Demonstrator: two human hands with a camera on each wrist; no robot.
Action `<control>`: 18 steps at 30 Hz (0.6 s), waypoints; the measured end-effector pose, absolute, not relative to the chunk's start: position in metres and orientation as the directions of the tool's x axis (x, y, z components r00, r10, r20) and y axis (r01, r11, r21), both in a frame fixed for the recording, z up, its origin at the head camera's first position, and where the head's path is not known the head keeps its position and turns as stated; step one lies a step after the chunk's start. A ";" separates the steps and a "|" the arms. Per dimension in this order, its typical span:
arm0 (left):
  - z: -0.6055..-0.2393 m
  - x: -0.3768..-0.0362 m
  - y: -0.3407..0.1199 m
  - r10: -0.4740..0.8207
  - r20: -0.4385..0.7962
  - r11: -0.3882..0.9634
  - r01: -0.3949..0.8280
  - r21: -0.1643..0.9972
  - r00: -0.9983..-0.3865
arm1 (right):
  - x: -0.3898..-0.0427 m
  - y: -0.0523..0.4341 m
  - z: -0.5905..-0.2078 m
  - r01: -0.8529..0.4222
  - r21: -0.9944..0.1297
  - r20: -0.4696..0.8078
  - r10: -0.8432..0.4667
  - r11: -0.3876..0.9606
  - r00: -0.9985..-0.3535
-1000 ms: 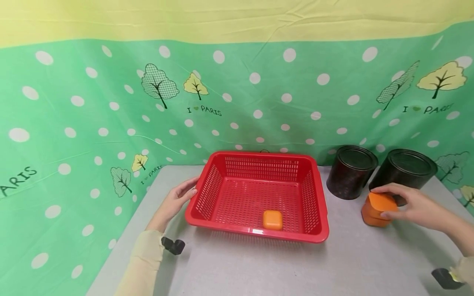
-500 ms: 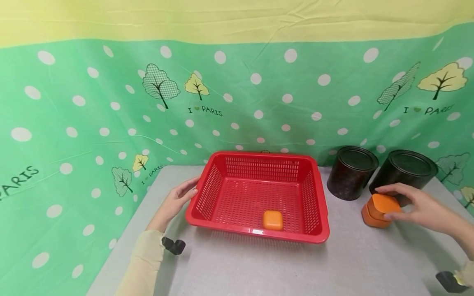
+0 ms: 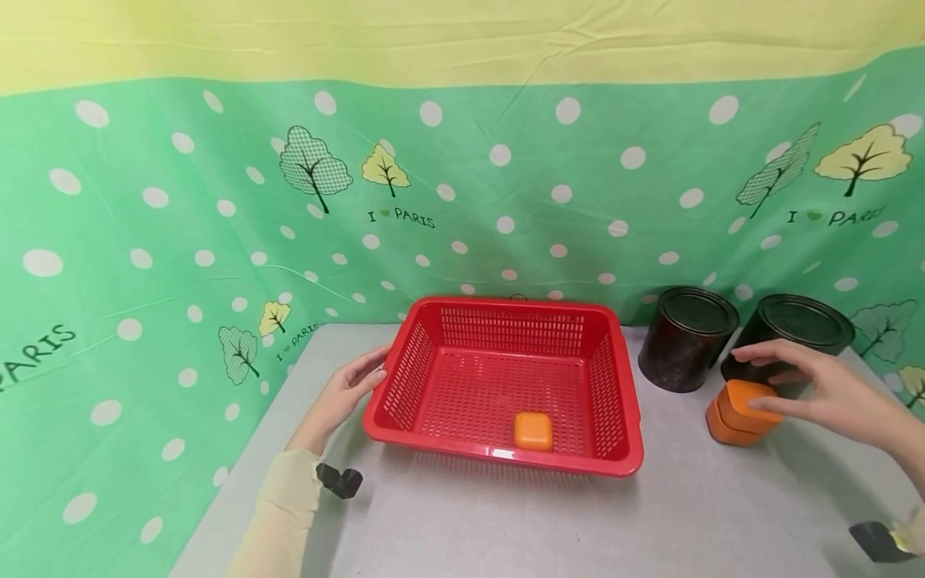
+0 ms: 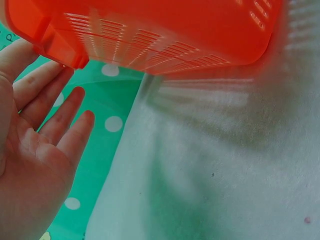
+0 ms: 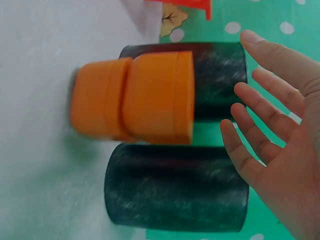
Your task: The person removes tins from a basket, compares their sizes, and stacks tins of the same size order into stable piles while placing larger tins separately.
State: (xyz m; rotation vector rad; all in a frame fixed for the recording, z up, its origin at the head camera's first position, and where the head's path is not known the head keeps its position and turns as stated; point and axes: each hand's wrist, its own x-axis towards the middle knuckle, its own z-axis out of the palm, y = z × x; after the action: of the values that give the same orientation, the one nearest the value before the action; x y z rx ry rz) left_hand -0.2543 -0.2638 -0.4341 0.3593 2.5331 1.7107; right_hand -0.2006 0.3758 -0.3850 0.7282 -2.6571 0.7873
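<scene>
right hand [image 3: 831, 393] open just over the orange tub [image 3: 739, 412], light and stiff-looking, best gripped round its lid.

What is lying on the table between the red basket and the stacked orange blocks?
Nothing: in the head view only bare grey table separates the red basket from the stacked orange blocks.

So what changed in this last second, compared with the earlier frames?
The right hand let go of the upper orange box and lifted off it, fingers now spread above the stack. The left hand stayed at the red basket, the orange box inside the basket and both black cans unmoved.
</scene>
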 end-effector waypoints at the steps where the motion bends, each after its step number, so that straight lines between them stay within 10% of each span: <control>1: -0.434 -0.254 -0.264 0.228 0.077 0.354 0.156 0.922 -0.971 | -0.200 0.373 -0.383 -0.540 -0.430 0.391 -0.390 0.724 -0.834; 18: -0.435 -0.254 -0.262 0.233 0.099 0.328 0.174 0.929 -0.967 | -0.201 0.324 -0.358 -0.583 -0.545 0.390 -0.433 0.602 -0.812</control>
State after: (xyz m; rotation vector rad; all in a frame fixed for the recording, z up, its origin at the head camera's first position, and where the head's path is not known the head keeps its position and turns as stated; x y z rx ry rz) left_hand -0.2537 -0.2624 -0.4348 0.3859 2.5163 1.7495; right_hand -0.2010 0.3243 -0.3575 0.8405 -2.6114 1.0059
